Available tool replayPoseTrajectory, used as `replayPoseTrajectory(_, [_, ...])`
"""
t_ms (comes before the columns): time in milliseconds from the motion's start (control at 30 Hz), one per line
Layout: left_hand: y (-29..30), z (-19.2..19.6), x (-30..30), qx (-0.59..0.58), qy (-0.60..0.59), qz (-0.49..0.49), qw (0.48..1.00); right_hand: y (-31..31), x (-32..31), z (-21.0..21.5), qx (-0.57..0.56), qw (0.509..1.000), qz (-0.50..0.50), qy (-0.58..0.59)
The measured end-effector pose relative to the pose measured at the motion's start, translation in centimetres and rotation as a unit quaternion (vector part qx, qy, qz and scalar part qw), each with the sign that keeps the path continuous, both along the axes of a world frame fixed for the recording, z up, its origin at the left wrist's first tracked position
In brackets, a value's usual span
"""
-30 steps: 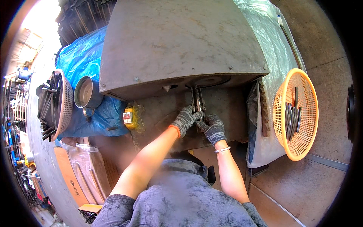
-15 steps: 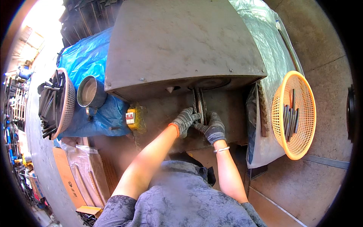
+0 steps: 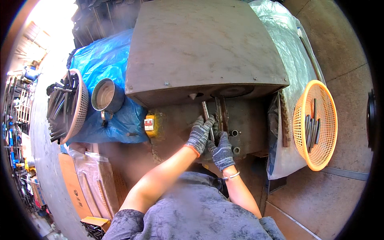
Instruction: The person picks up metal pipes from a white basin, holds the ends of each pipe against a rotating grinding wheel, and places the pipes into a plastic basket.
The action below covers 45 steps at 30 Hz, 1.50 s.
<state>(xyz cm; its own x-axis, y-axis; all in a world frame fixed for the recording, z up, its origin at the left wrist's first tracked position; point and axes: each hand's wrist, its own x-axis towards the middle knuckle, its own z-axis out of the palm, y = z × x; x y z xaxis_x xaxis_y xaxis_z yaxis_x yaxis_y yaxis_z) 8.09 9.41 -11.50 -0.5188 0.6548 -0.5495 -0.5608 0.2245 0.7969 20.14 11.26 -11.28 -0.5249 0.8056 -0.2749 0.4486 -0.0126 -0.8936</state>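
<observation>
Most of the far side was taken up by a grey housing (image 3: 208,44), its front edge overhanging the tabletop (image 3: 176,120), which was bounded on the near side by its own edge, close to the wrists. An orange basket (image 3: 300,120) was set well apart, to the right. Bare room was left on the outer side of the left hand (image 3: 201,134); less was left between the right hand (image 3: 222,154) and a metal rail (image 3: 223,114), just beyond it. The leftward room was closed off by a yellow switch box (image 3: 151,125). A slim metal tube (image 3: 205,109) was held above the tabletop, left of the rail, by the closed left fingers; whether it was also gripped by the right fingers cannot be told. Its long axis was run away from the body, the far end pointed toward the housing and slightly left.
</observation>
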Motion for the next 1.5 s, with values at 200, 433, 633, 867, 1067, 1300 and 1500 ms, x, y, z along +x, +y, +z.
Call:
replayPoseTrajectory(200, [-1.2,-1.0,-1.8,0.017,-0.081,0.082,0.993,-1.0,-3.2,-0.7,-0.116,0.983,0.033,0.136])
replayPoseTrajectory(433, [-1.6,-0.9,-3.6,0.053,-0.090,0.040,0.994,-1.4,-4.8,-2.7,-0.074,0.992,0.050,0.093])
replayPoseTrajectory(633, [-1.5,-1.7,-4.5,0.061,-0.110,0.022,0.992,-2.0,-5.7,-3.0,0.075,0.994,0.041,0.062])
replayPoseTrajectory(867, [-1.5,-0.2,-4.7,0.039,-0.114,0.021,0.992,-2.7,-5.9,-3.3,0.086,0.994,0.024,0.062])
replayPoseTrajectory(1067, [-1.4,-0.1,-4.4,0.036,-0.105,0.023,0.994,-2.3,-5.7,-3.2,0.079,0.992,0.017,0.099])
replayPoseTrajectory(1300, [0.0,0.1,-0.7,0.081,-0.106,-0.088,0.987,-0.4,0.1,-1.1,-0.141,0.958,-0.086,0.235])
replayPoseTrajectory(1500, [6.2,2.0,2.6,0.048,-0.104,-0.089,0.989,4.1,2.7,-0.4,0.112,0.991,-0.068,0.005])
